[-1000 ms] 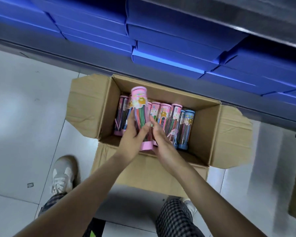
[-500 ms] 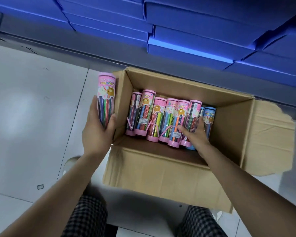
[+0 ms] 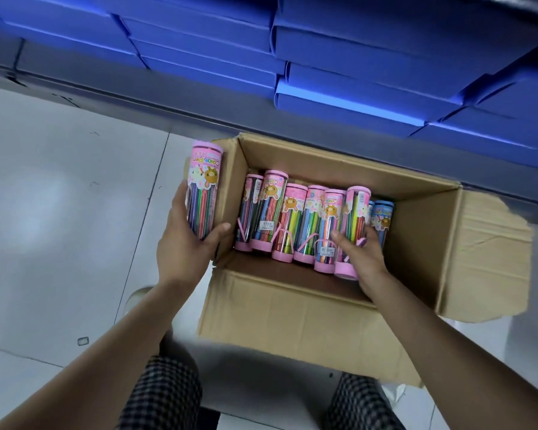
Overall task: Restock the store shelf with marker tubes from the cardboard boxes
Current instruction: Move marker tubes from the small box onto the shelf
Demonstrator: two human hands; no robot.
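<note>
Meanwhile, marker tube [image 3: 203,193] in left hand [image 3: 184,249]

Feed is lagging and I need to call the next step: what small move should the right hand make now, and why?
Probably lift the pink-capped marker tube clear of the cardboard box. The right hand already has thumb and fingers around it, its base raised above the row, while the left hand holds another tube outside.

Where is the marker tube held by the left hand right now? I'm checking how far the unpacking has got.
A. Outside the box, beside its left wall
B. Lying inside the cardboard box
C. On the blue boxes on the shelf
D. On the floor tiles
A: the left hand grips the pink marker tube in the air just outside the left wall of the cardboard box.
</note>
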